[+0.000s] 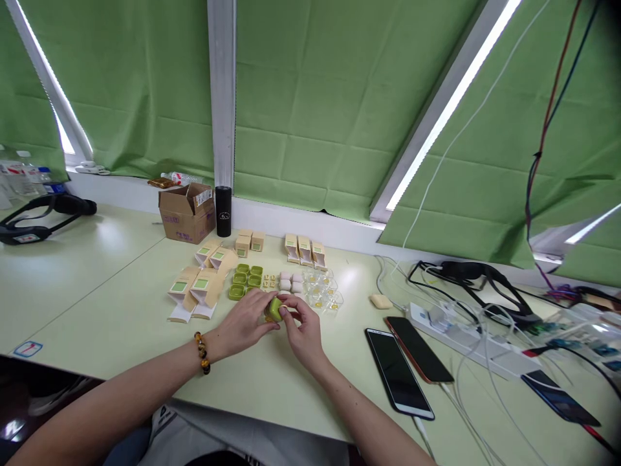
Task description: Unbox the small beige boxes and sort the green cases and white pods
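Observation:
Over the table's near middle, my left hand (246, 318) and my right hand (305, 329) meet around a small green cup (275, 309). The fingers of both are closed on it; a clear piece seems to show by the left fingers, too small to make out. Just beyond stand several similar green square cups (239, 279) in rows. Beside those lie tiny yellowish pieces (269, 278), then several pale pink-white rounded blocks (285, 277). Clear plastic covers (320, 285) with yellow marks sit to the right of the blocks. My left wrist wears a bead bracelet.
Small tan boxes stand left (198, 285) and at the back (305, 251). Behind are a cardboard carton (187, 212) and a black tumbler (223, 211). On the right lie two phones (400, 372), a beige piece (381, 301), a power strip (466, 340) and tangled cables.

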